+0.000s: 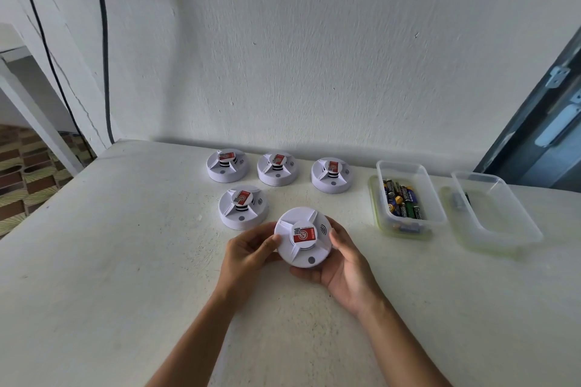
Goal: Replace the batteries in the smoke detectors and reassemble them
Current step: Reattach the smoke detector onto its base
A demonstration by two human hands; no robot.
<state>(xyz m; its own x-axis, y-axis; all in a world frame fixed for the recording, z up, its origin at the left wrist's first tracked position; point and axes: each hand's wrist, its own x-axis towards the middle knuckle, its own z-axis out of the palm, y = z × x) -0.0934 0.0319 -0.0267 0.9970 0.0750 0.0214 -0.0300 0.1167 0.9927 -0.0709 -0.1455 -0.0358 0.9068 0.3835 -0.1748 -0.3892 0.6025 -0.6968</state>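
Fingers of both hands curling around a white smoke detector (302,237).
Left hand (248,250) and right hand (342,264) are gripping its rim above the tabletop (125,261), near the front edge.

White smoke detectors (303,237), red labels (304,236)

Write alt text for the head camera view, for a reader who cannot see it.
Both hands, left hand and right hand, hold a closed white smoke detector above a white table. Four more detectors sit behind it, beside a clear tub of batteries and a nearly empty clear tub to its right.
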